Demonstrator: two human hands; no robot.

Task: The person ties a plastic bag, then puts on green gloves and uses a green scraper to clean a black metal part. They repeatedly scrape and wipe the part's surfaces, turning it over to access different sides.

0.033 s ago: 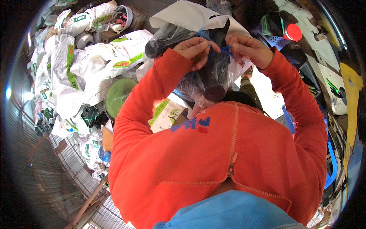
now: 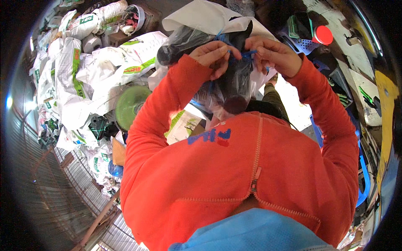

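Observation:
A bundle of long black round-ended parts in clear plastic (image 2: pixel 235 83) stands upright in front of my chest. Thin blue string (image 2: pixel 250 54) crosses its upper part. My left hand (image 2: pixel 212 57) pinches the string on the left, thumb against forefinger. From the other side, my right hand (image 2: pixel 274 55) grips it between thumb and bent fingers, close to the left. Whether the string is knotted there is too small to tell. Behind the hands, a white sheet (image 2: pixel 205 16) drapes over the top of the bundle. Another plastic-covered black part (image 2: pixel 178 48) leans out to the left.
White sacks (image 2: pixel 113 62) with green stripes are heaped on the left. Beside my left arm is a green round fan-like guard (image 2: pixel 132 108). A bucket (image 2: pixel 136 19) stands far left. At the far right are a red-lidded container (image 2: pixel 323 35) and a blue perforated basket (image 2: pixel 305 45).

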